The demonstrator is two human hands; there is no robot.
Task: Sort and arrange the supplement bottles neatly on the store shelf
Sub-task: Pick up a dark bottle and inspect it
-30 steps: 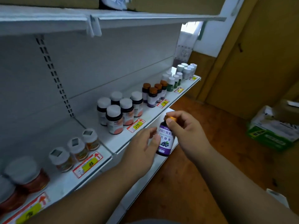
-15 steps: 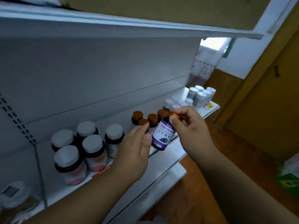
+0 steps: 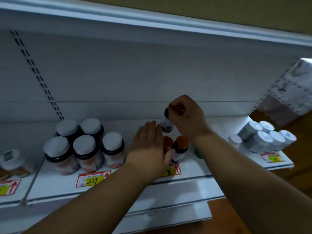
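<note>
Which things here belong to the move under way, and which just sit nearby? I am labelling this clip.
In the job:
- right hand gripping the purple-label bottle by its cap
- left hand against the orange-capped bottles
- shelf

Just nearby:
- white-capped jars
- white bottles at the right end
- price tag 299

— What's around my right fingers [image 3: 175, 107]?
— Bare shelf [image 3: 135, 127] behind and left of them. Two orange-capped bottles [image 3: 180, 147] stand just below, toward me.
— Further left?
— White-capped jars [image 3: 87, 142] block there. To the right, white tubs [image 3: 266, 137] crowd the end.
</note>
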